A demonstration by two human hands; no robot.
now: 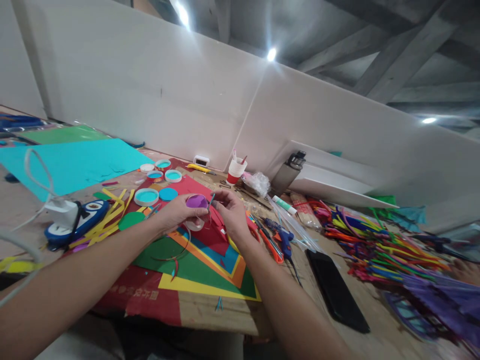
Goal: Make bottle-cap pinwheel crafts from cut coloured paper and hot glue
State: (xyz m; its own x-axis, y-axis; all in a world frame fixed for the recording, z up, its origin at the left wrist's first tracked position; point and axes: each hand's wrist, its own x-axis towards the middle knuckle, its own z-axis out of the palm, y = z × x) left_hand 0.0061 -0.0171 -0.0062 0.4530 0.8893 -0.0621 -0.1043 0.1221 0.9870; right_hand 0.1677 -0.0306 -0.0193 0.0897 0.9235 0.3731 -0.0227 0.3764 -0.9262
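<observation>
Both forearms (90,272) are seen bare to the view's edges, narrowed towards the wrists (162,223); the left hand (179,212) and right hand (231,214) are uncovered too.

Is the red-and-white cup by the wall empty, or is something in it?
Not empty: slim sticks poke out of the cup. Deeper inside is hidden.

one purple disc (197,201), one yellow cutter (200,168), one glue gun (286,243), one bottle (285,175), three ceiling lights (271,54)

My round, purple, paper-like piece (197,201) looks smooth, matt. Large turquoise rectangular paper sheet (82,162): matt too. Crumpled clear plastic bag (258,183): glossy, wrinkled.
</observation>
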